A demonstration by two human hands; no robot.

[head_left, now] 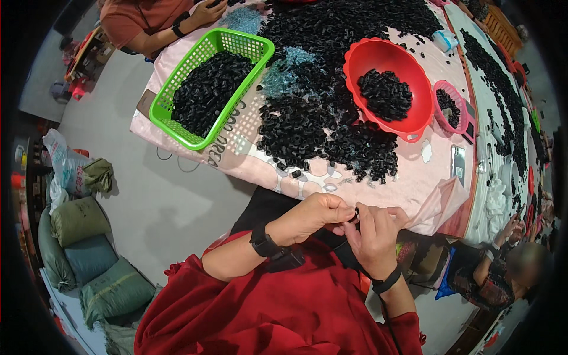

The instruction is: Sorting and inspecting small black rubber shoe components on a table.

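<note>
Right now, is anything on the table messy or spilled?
Yes, a little. The pink tablecloth looks rumpled at its near right corner instead of lying flat. A few small black pieces sit loose just in front of the big black pile, as if they strayed. I see nothing clearly broken.

My bare forearms [234,257] angle inward as my bare left hand [312,216], palm down, pinches thumb to forefinger and my bare right hand [377,238], fingers bent, meets it just before the near edge of the pink, cloth-covered surface [378,194].
</note>
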